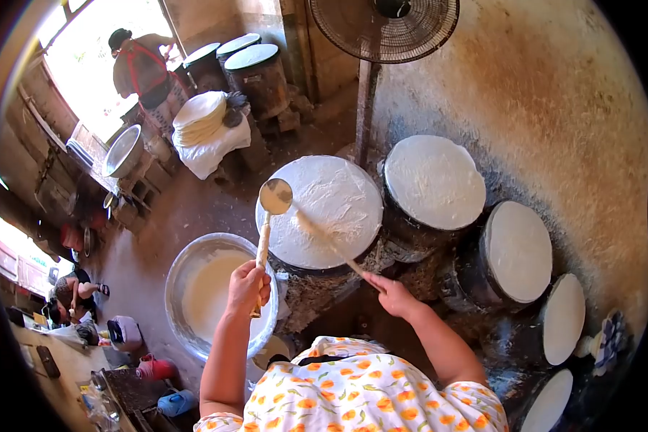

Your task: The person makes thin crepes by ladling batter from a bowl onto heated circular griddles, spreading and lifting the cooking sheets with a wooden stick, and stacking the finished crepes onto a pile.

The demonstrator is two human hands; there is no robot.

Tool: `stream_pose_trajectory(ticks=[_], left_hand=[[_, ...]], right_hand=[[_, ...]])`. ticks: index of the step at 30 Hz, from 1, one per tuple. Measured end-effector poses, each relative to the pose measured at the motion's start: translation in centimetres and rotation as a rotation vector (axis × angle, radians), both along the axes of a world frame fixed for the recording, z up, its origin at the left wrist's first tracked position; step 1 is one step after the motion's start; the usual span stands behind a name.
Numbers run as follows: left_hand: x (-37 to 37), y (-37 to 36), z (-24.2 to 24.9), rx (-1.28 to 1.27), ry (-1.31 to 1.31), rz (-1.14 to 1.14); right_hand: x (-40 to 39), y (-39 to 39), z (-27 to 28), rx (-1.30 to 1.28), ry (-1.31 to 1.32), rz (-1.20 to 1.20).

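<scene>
My left hand point(249, 286) is closed around the handle of a ladle point(264, 241). The ladle's round bowl is raised and overlaps the left edge of a round griddle point(345, 198) in this view. White batter with streaks and ridges coats the griddle top. In my right hand point(390, 294) is a wooden stick point(331, 248), its far end blurred by motion over the batter. Below my left hand, a large metal basin point(176, 281) holds pale liquid batter point(212, 291).
Several more round drum-like griddles with white tops, such as this one point(433, 180), curve along the right wall. A standing fan point(385, 25) is behind. At the back left, a person point(147, 72) stands near stacked flat sheets point(199, 115). Another person point(75, 295) sits far left.
</scene>
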State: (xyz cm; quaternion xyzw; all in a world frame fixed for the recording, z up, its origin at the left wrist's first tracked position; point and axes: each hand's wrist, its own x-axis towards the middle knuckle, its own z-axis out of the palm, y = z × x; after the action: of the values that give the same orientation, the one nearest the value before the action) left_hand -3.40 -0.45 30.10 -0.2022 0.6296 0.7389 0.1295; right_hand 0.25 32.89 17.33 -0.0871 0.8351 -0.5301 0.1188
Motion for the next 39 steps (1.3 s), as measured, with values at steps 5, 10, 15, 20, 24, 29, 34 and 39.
stream_pose_trajectory(ticks=[5,10,15,20,24,29,34,39], left_hand=[[1.0,0.1,-0.4,-0.188,-0.025,-0.040],[4.4,0.8,1.8,-0.106,-0.211,-0.061],[7.7,0.0,2.1,0.483,-0.352,0.078],[12.2,-5.2,3.8,0.948,-0.131,0.125],[14.7,-5.2,3.2,0.835,-0.026,0.176],[15.1,-6.6,1.3,1.504,-0.039,0.155],[17.8,-10.5,1.6,1.470,0.286,0.247],[19.0,-15.1,-0.7,1.392,0.403,0.374]], right_hand=[[2.6,2.2,1.4,0.066,-0.042,-0.217],[4.6,-2.2,-1.6,-0.148,-0.069,-0.181],[5.4,-6.1,0.0,-0.395,-0.424,-0.111],[3.6,-6.1,6.7,-0.156,-0.057,-0.037],[2.2,-7.3,11.8,0.423,0.267,0.023],[-0.7,-6.3,5.4,0.103,0.196,-0.252],[5.1,-7.5,3.1,0.235,-0.116,0.020],[2.4,-7.0,3.7,0.079,0.082,-0.073]])
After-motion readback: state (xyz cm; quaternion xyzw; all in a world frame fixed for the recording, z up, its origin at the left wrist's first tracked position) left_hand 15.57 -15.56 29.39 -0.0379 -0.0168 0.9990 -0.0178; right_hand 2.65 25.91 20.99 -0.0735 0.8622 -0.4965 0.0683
